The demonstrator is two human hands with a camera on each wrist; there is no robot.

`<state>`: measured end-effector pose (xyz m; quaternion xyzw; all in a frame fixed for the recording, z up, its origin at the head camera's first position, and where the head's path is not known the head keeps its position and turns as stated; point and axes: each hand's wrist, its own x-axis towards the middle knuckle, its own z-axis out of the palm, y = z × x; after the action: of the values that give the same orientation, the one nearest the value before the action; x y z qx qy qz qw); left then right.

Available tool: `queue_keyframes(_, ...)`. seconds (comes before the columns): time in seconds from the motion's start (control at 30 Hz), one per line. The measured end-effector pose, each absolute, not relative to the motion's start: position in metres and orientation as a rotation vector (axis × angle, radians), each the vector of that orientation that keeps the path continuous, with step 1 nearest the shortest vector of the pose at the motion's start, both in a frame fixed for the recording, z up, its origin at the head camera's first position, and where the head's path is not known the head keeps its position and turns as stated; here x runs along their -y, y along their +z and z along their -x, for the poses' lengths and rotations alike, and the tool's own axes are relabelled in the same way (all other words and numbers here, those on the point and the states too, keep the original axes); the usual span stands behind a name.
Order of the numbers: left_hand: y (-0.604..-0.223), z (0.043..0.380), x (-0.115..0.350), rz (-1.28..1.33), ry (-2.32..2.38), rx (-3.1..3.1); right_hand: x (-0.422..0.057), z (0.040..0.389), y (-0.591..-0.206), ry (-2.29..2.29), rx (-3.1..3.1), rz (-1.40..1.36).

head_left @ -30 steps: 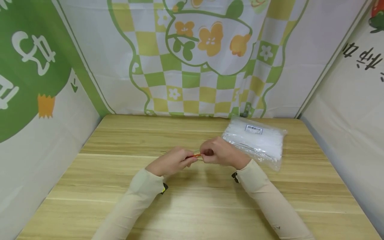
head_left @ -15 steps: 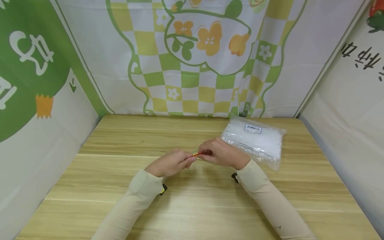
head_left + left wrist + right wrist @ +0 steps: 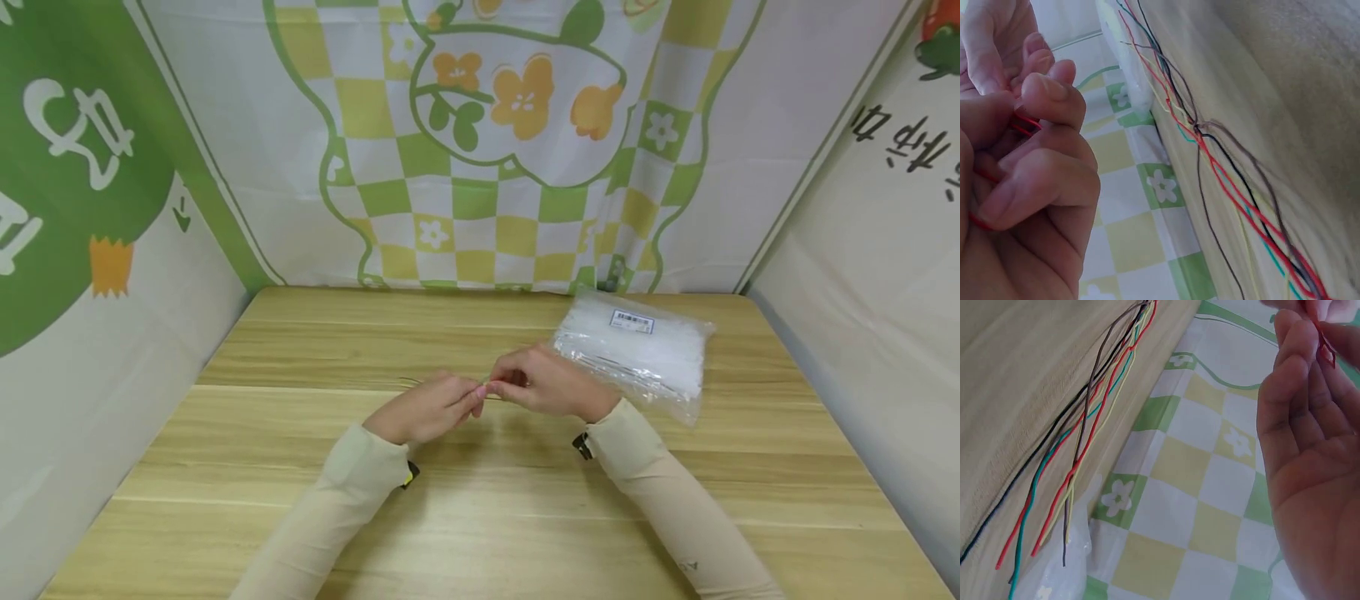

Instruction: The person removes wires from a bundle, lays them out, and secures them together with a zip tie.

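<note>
Over the middle of the table, my left hand (image 3: 429,407) and right hand (image 3: 546,385) meet at the fingertips. Thumb and fingers of each pinch a thin red wire (image 3: 1027,122); a small bent loop of this red wire (image 3: 1327,353) shows in the right wrist view. Most of it is hidden inside the fingers. Beneath the hands lies a loose bundle of thin wires (image 3: 1215,164), coloured red, black, brown, green and yellow, bunched together at one spot. Their ends fan out in the right wrist view, while the head view shows only a few dark ends beside the left hand.
A clear plastic bag (image 3: 637,350) of white items, with a barcode label, lies at the back right of the wooden table (image 3: 495,517), just beyond my right hand. Printed cloth walls (image 3: 480,200) enclose the table at the back and both sides.
My right hand has shifted slightly left until its fingertips reach the left hand's. The red strand visible between them earlier is now covered in the head view. The left hand stays nearly still.
</note>
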<state>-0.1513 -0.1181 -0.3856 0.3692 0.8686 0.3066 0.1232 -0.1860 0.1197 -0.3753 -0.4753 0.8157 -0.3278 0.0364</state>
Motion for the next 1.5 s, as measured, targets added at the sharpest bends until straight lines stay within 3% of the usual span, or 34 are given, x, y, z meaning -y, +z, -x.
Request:
queue_keyframes(0.57,-0.380,0.153,0.126,-1.000,0.837,-2.592,-0.123,0.192,-0.383,-1.123,-2.649,1.355)
queue_keyframes(1.27,-0.388,0.161,0.149,-1.161,0.720,-2.822,-0.144,0.190,-0.377,-0.900,-2.679,1.557)
queue_keyframes(1.5,-0.387,0.159,0.165,-1.118,0.676,-2.811,-0.155,0.198,-0.380,-0.831,-2.680,1.418)
